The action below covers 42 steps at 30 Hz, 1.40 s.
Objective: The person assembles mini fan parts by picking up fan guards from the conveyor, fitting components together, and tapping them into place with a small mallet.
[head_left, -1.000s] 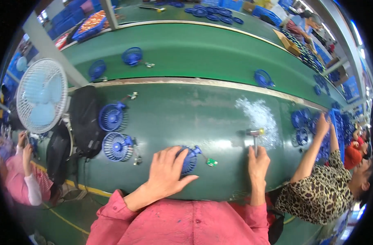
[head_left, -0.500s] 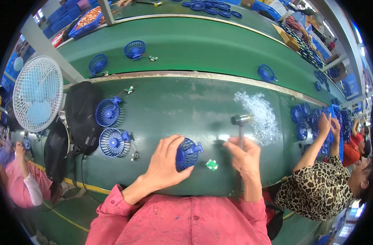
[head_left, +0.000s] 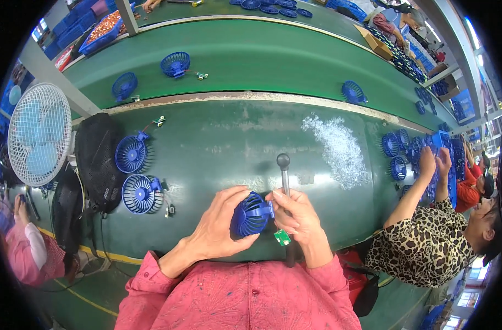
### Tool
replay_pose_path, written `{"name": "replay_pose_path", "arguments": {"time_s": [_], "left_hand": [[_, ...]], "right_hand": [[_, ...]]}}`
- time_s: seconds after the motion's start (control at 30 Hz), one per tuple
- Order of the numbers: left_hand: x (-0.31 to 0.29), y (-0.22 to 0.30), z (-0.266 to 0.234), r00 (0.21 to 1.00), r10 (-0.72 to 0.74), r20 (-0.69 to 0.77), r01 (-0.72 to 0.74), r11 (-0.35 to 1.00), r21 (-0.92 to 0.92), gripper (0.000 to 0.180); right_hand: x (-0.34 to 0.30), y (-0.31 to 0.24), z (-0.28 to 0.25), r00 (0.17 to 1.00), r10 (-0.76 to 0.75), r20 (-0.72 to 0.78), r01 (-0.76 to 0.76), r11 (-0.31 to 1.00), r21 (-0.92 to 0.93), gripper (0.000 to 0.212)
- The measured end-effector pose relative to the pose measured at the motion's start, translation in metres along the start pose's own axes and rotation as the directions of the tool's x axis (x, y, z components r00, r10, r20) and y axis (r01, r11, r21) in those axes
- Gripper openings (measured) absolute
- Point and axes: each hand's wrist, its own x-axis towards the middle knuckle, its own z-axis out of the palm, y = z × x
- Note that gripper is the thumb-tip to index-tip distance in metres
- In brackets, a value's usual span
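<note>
While a blue fan housing (head_left: 251,213) is gripped at the near edge of the green bench (head_left: 229,137), the left hand (head_left: 220,223) is seen cupped round its left side, fingers (head_left: 235,193) curled over the rim. The right hand (head_left: 297,217) is closed on the housing's right edge and on the grey shaft of a ball-ended tool (head_left: 284,181), whose knob stands beyond the fingertips. A small green circuit board (head_left: 282,237) hangs just beneath the right fingers. Two finished-looking blue fan grilles (head_left: 136,175) lie well to the left of the left fingers, beside a black bag (head_left: 97,159); a scatter of clear pellets (head_left: 339,148) lies beyond the right fingers. A co-worker's hands (head_left: 433,162) are busy among stacked blue parts at the far right.

Assembly is judged to be in mid-course: the housing is in hand and the board not yet visibly seated.

Compared with half a second ago, the tool has been taken upright into the right fist, and the housing has been drawn between both hands. A second ago the right hand rested apart from the housing on the bench.
</note>
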Motion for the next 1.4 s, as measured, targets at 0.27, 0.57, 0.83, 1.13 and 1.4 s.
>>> {"name": "replay_pose_path", "arguments": {"time_s": [0.27,0.57,0.83,1.13,1.4], "left_hand": [[-0.002,-0.001,0.003,1.0,0.0,0.014,0.001,1.0,-0.031,0.083],[-0.003,-0.003,0.002,1.0,-0.002,0.014,0.003,0.999,-0.046,0.082],[-0.01,-0.005,0.003,0.998,-0.069,-0.001,0.069,0.993,-0.091,0.08],[-0.014,0.001,0.0,0.987,-0.159,-0.014,0.159,0.983,0.092,0.08],[-0.001,0.004,-0.005,0.97,-0.243,0.0,0.241,0.963,0.12,0.082]], "right_hand": [[-0.001,0.005,0.005,1.0,-0.02,-0.019,0.019,0.999,-0.04,0.024],[0.002,0.014,0.004,0.999,-0.042,-0.031,0.04,0.998,-0.046,0.024],[-0.001,0.021,0.002,0.991,-0.132,0.011,0.132,0.991,-0.012,0.023],[-0.016,0.024,0.009,0.915,-0.395,-0.086,0.27,0.756,-0.596,0.021],[-0.021,0.022,0.012,0.89,-0.442,-0.113,0.212,0.619,-0.756,0.018]]}}
